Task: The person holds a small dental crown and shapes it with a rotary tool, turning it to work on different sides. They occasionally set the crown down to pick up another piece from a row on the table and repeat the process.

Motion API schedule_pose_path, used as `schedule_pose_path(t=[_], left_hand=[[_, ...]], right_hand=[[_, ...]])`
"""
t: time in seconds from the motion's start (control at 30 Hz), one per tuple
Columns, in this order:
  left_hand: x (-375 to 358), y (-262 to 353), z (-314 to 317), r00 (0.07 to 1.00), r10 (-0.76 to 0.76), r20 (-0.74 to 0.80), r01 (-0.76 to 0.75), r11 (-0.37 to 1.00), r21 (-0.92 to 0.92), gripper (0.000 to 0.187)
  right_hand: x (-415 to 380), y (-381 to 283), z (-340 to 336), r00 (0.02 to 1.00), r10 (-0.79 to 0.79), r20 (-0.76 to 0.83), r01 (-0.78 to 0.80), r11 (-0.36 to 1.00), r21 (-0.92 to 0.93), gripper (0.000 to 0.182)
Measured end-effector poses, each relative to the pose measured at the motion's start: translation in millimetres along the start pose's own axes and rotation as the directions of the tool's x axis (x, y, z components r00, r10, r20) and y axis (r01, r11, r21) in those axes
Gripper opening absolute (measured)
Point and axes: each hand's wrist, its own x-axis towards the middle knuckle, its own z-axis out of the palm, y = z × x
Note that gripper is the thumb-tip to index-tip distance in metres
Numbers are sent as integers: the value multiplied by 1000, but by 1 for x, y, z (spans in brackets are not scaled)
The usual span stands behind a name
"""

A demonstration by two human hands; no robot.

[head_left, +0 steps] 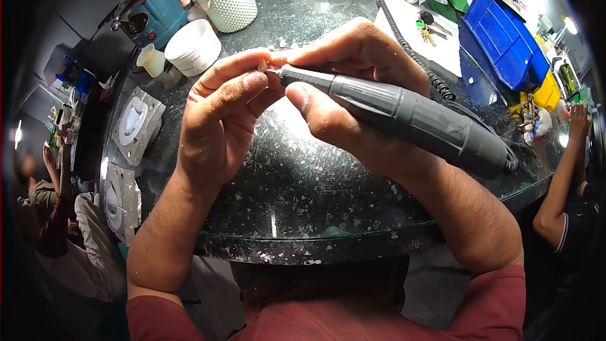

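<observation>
My right hand (369, 142) grips a dark grey rotary handpiece (410, 113), wrapped round its body with the thumb along the lower side. The tool lies slantwise, its thin bit pointing left. In my left hand (218, 110), thumb and fingertips pinch a small tan piece (262, 65), mostly hidden by the fingers; its exact kind I cannot tell. The bit's tip is right at this piece. Both hands meet above the dark, speckled tabletop (303, 177), fingertips almost together.
On the left are grey plaster moulds (137, 123), white tubs (192, 47), a basket of tools (230, 3) and a blue machine (154, 16). Blue bins (505, 44), keys (429, 28) and a coiled cord (410, 53) lie right. Other people's arms (571, 158) show at both sides.
</observation>
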Motion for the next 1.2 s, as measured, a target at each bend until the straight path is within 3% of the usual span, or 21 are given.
schedule_pose_path(t=[0.1,0.27,0.67,1.2], left_hand=[[1,0,2,1000,17,18,-18,1000,21,27],[1,0,1,996,91,9,-91,986,137,28],[0,0,1,993,113,29,-116,980,163,29],[0,-1,1,998,59,8,-60,995,78,24]], right_hand=[[2,1,-7,993,-111,42,112,993,-30,20],[1,2,-5,995,-86,48,86,996,15,22],[2,2,-5,996,-86,38,87,996,-17,20],[2,1,-4,997,-70,27,70,997,-18,19]])
